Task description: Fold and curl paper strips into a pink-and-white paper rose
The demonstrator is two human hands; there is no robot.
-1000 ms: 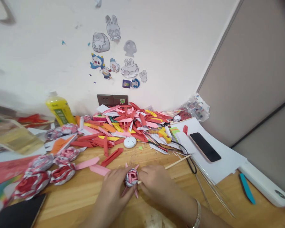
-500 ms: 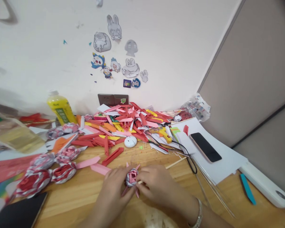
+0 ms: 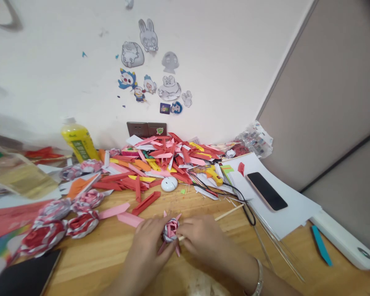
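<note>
A small pink and grey paper rose sits low over the wooden table, held between both hands. My left hand cups its left side and my right hand pinches its right side, where a thin wooden stick end pokes out. Pink petal tips stick out above and below the rose. A bracelet rings my right wrist.
Several finished paper roses lie at the left. A heap of folded red, pink and yellow strips fills the back, with a white round object, a yellow bottle, scissors, a phone on white paper, and a dark tablet.
My hands shift only slightly around the rose; the view has nudged a little. Nothing else has moved.
</note>
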